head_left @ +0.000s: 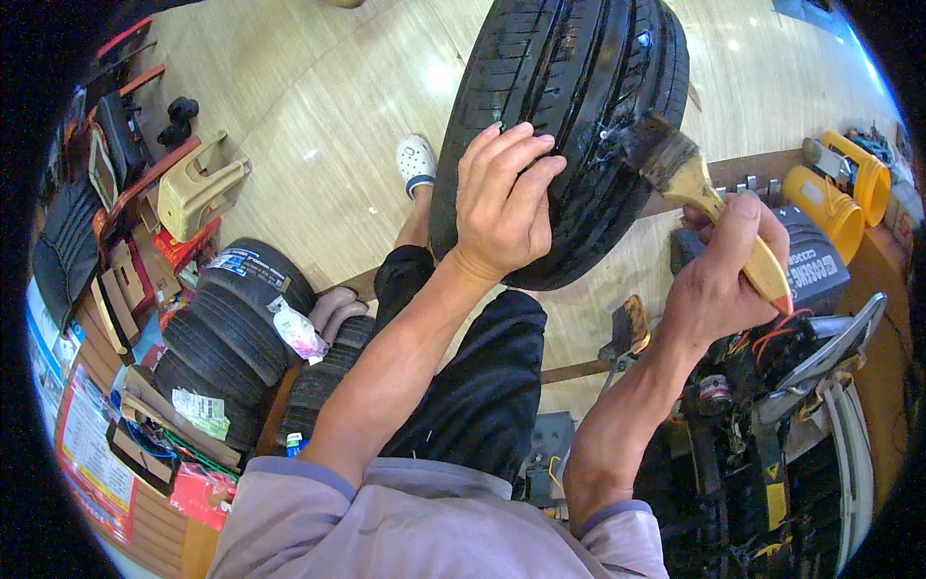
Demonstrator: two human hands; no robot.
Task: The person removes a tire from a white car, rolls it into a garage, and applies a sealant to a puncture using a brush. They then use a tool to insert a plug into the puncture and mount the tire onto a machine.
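A black car tyre [569,96] stands upright in front of me, its grooved tread facing up. My left hand [503,198] lies flat on the tread near its lower part, steadying it. My right hand [723,265] grips the yellow wooden handle of a paintbrush [699,183]. The brush's dark bristles press against the right side of the tread, where the rubber looks wet and shiny. My legs in black trousers sit below the tyre, and one foot in a white clog [417,162] rests on the floor.
Stacked tyres [227,338] lie at my left beside cardboard and papers. A beige plastic stool [198,188] lies tipped on the wooden floor. Yellow containers [834,198] stand at the right. A dark machine with metal parts [781,425] fills the lower right.
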